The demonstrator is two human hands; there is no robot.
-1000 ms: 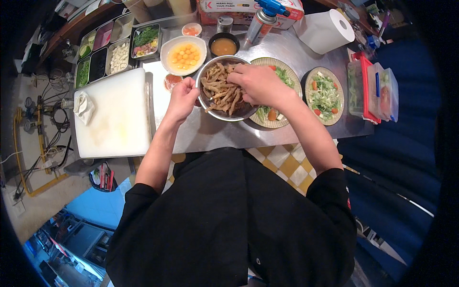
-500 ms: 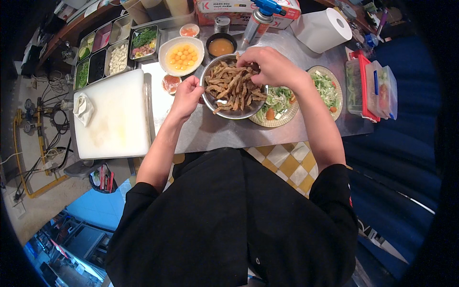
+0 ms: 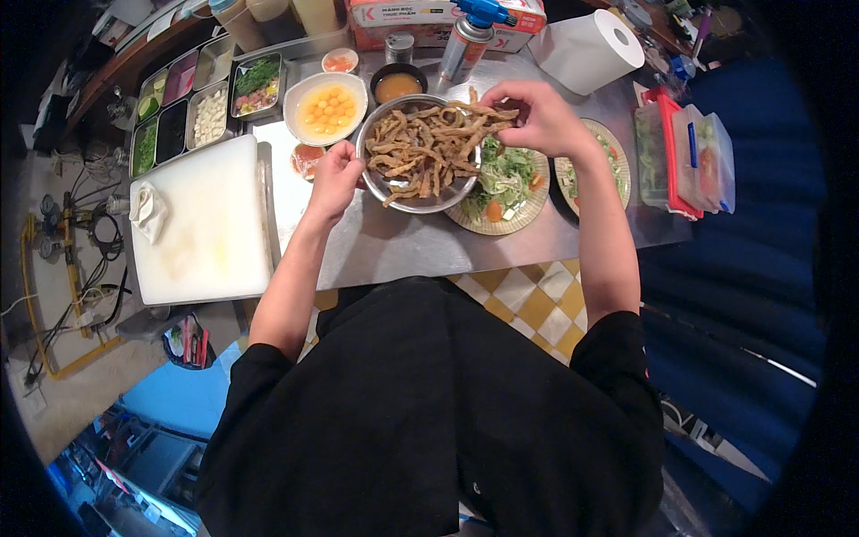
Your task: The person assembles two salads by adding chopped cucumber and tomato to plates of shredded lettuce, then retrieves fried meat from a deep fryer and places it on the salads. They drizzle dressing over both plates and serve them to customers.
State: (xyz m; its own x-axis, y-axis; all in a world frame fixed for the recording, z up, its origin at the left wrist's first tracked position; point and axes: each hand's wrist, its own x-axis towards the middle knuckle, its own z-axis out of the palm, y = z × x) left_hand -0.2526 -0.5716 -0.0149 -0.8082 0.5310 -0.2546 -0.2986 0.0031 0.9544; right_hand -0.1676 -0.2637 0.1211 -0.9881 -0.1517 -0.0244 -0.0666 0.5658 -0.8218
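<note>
Two salads already sit plated, while brown fried strips fill our metal bowl; our left hand pinches its rim, our right hand pinches several strips.

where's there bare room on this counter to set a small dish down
The white cutting board has bare room right of the cloth. The steel counter is also free in front of the metal bowl, left of the nearer salad plate. Behind that bowl it is crowded: black sauce bowl, yolk bowl and torch.
</note>
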